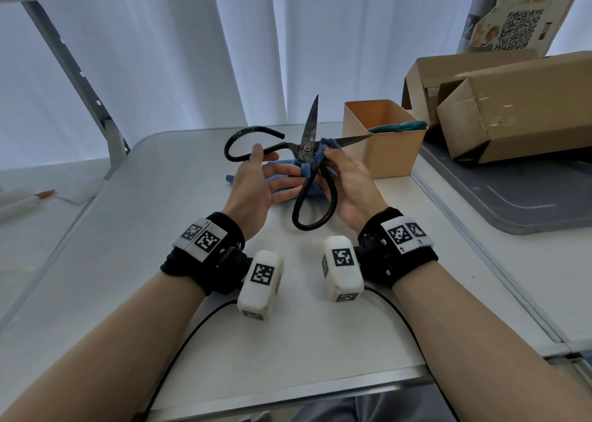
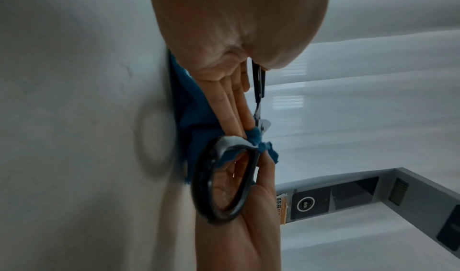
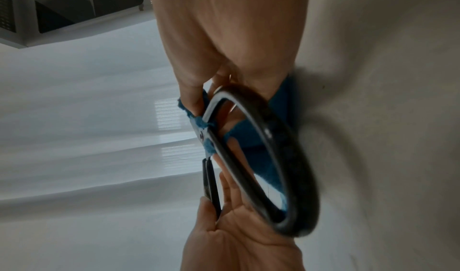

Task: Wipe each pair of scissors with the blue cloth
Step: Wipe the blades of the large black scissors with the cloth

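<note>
Large black scissors (image 1: 311, 120) are held above the white table (image 1: 179, 216), blades spread wide. My left hand (image 1: 266, 159) pinches the shank of the upper handle between thumb and fingers. My right hand (image 1: 323, 159) pinches the blue cloth (image 1: 307, 168) against the scissors by the pivot; the rest of the cloth hangs down onto the table under both hands. In the left wrist view the left fingers (image 2: 234, 102) lie along the shank above the lower handle loop (image 2: 216, 186). The right wrist view shows that same loop (image 3: 286, 157) against the cloth (image 3: 259, 153).
An orange box (image 1: 390, 159) stands just right of the hands, with teal-handled scissors (image 1: 398, 126) lying across its rim; one blade tip points at it. Cardboard boxes (image 1: 519, 107) sit on a grey tray (image 1: 512, 203) at the right. A pen (image 1: 28, 200) lies far left.
</note>
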Available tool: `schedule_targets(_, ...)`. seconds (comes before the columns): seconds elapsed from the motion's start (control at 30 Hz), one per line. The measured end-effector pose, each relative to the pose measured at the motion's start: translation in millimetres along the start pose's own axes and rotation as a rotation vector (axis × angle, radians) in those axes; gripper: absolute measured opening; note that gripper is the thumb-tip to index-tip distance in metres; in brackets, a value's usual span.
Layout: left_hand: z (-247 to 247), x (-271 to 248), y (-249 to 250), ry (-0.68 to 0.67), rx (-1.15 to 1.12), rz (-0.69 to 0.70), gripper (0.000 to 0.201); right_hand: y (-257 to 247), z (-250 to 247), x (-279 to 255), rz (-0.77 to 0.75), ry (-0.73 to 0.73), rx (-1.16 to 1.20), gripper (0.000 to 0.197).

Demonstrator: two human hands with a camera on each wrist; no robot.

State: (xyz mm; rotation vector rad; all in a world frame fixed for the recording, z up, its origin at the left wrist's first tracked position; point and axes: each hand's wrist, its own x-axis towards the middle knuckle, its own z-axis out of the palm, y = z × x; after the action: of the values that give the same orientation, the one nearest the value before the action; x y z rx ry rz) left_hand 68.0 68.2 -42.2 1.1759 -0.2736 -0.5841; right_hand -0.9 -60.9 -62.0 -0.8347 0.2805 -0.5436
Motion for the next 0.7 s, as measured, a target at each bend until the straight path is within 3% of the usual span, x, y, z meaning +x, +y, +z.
schedule_targets(0.2, 0.8, -2.1, 0.1, -0.041, 0.002, -0.014, 0.041, 1.1, 1.1, -2.5, -0.023, 0.006, -0.058, 0.042)
schedule_targets(0.4, -0.8, -1.4, 0.8, -0.048, -0.015, 0.001, 0.037, -2.6, -0.6, -1.0, -0.023, 0.055, -0.114, 0.039)
schedule_targets(0.57, -2.1, -1.7, 0.2, -0.080, -0.014, -0.032, 0.040, -0.7, 2.4, -5.4, -0.007, -0.003, -0.072, 0.043)
schedule_targets(0.7, -2.8, -2.7, 1.1, -0.129, -0.020, -0.090, 0.036, -1.1, -0.3, -2.5, -0.010, -0.012, -0.063, 0.035)
